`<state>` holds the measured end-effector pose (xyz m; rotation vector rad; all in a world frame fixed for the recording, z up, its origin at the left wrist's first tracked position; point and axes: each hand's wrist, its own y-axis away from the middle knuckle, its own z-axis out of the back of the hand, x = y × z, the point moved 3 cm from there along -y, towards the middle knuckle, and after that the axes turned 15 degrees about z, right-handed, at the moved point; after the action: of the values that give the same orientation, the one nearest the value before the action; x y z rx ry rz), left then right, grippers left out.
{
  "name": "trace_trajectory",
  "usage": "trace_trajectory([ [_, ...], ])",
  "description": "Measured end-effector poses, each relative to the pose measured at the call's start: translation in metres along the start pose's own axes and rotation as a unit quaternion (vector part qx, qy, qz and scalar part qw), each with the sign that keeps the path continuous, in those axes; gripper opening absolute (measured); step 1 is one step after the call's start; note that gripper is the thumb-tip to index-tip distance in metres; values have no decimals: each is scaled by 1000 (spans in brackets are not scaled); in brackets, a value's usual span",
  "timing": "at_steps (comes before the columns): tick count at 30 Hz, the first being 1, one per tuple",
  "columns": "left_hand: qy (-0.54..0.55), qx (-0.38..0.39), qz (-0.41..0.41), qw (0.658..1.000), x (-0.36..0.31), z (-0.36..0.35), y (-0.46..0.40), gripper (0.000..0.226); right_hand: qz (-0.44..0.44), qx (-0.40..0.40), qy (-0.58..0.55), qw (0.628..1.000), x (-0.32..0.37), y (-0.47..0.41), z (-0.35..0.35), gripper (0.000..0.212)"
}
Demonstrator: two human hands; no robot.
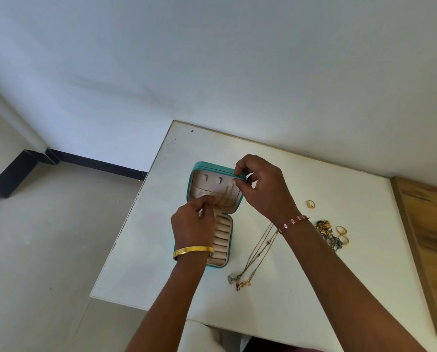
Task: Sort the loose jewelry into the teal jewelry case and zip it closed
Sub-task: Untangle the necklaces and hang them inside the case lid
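A: Where's the case?

B: Teal jewelry case (213,214), lying open on the white tabletop (301,189), near its left edge. Lid half stands farther from the person, tray half nearer.

A: What's in it?

B: Lid (212,185) has a pale lining with small tabs up top and a gathered pocket below. A thin gold chain (223,198) hangs down across that lining. Tray half shows a row of padded ring rolls (221,238), partly hidden behind the left wrist.

A: Hands?

B: Left hand (193,219), gold bangle (193,251) on the wrist, is over the hinge area. Fingers curled, grip looks pinched on the lower end of the chain, though the contact is too small to be sure. Right hand (262,189) is at the lid's upper right corner. Thumb and forefinger pressed together in a pinch there, seemingly on the chain's top end by the rim. A red and white band (292,222) sits on that wrist.

A: Loose pieces?

B: All right of the case. Two or three long necklaces (253,257) run from under the right wrist toward the near edge, pendants bunched at their near end. Beyond the right forearm, a single gold ring (311,204) lies alone. Nearer, a tangled heap of dark and gold jewelry (328,235), with two gold rings (342,235) just beside it.

A: Anything else?

B: A wooden board (428,237) at the far right.
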<state>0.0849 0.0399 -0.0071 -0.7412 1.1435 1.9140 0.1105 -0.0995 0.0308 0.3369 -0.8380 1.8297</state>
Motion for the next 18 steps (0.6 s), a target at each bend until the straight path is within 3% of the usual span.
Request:
trace_trajectory([
  [8, 30, -45, -61, 997, 13, 14, -4, 18, -49, -35, -8, 998, 0, 7, -2, 14],
  [14, 58, -69, -49, 995, 37, 31, 3, 16, -96, -108, -54, 988, 4, 22, 6, 27],
  [18, 74, -67, -50, 994, 49, 41, 16, 16, -171, -176, -83, 966, 10, 58, 19, 17],
])
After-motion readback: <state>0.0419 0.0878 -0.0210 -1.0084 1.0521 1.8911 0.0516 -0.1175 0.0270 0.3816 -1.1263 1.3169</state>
